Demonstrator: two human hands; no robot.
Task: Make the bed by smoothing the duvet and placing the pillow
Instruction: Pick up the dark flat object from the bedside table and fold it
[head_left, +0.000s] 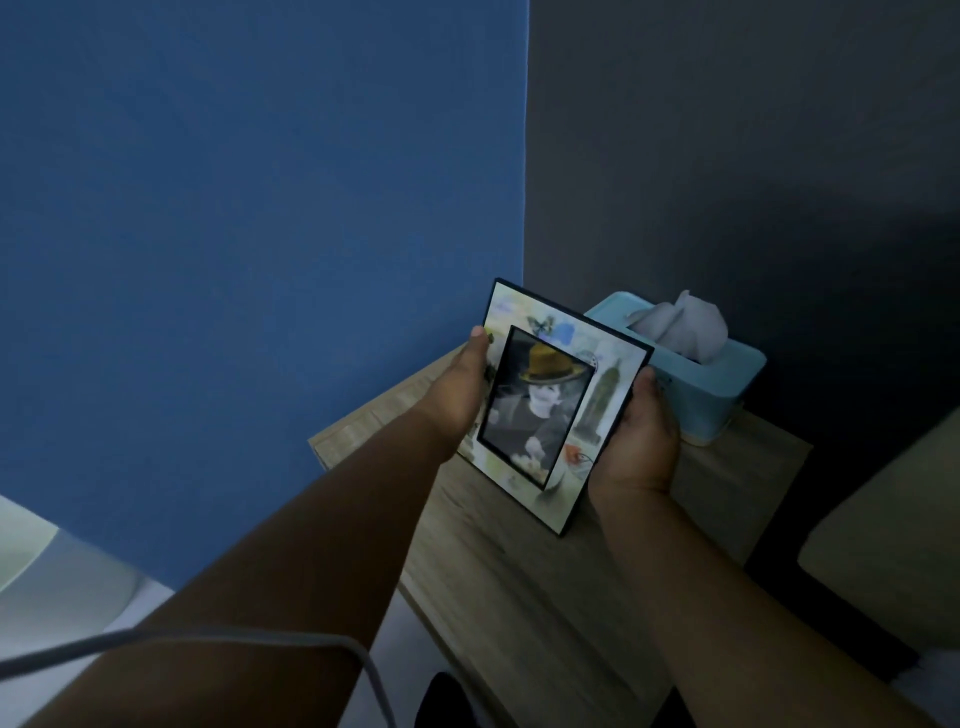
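Both hands, left (457, 387) and right (641, 441), closed on the edges of a picture frame (553, 405), steadying it above the wooden surface (519, 597); tissue box (727, 384) at two o'clock; duvet and pillow out of view

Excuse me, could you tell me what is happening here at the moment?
A person is holding a picture frame with both hands, the left hand on its left edge and the right hand on its right edge. The frame is tilted back over a wooden bedside table in a corner of blue and dark walls. Just behind it a light blue tissue box stands on the table. No duvet or pillow is clearly in view, so the bed-making is not going on at this moment.
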